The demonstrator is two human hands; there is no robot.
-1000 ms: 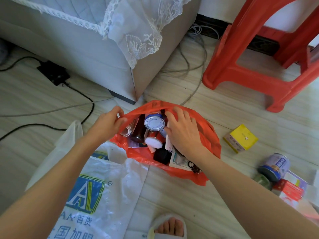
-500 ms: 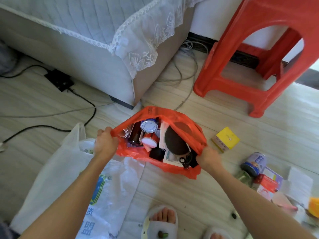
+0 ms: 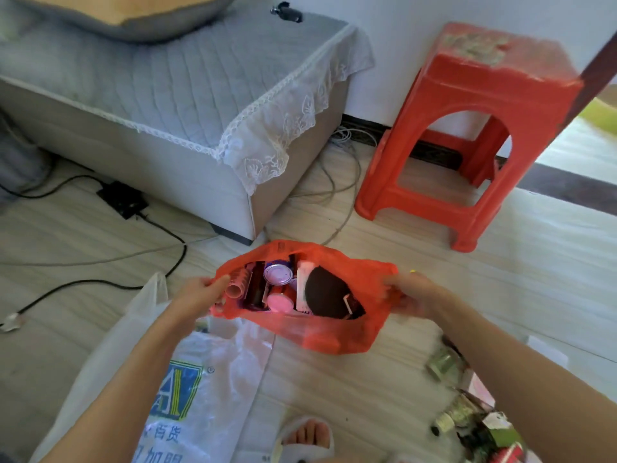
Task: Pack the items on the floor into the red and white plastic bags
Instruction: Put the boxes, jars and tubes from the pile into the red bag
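The red plastic bag [image 3: 337, 332] hangs open above the floor at the centre, stretched wide between my hands. My left hand [image 3: 197, 292] grips its left rim and my right hand [image 3: 410, 292] grips its right rim. Inside lie a can with a silver lid [image 3: 278, 274], a pink-lidded can [image 3: 279, 302], a dark round item [image 3: 325, 295] and other small things. The white plastic bag [image 3: 160, 379] with a blue and yellow logo lies flat on the floor under my left forearm. Loose items [image 3: 467, 412] lie blurred on the floor at the lower right, partly hidden by my right arm.
A grey sofa [image 3: 167, 155] with a lace-edged cover stands at the back left. A red plastic stool [image 3: 467, 135] stands at the back right. Black and grey cables [image 3: 100, 282] run across the floor at the left. My slippered foot [image 3: 309, 436] is at the bottom.
The bag has risen off the floor and been pulled wider between both hands. The view has tilted up, showing more of the sofa and stool. The yellow box is no longer in view.
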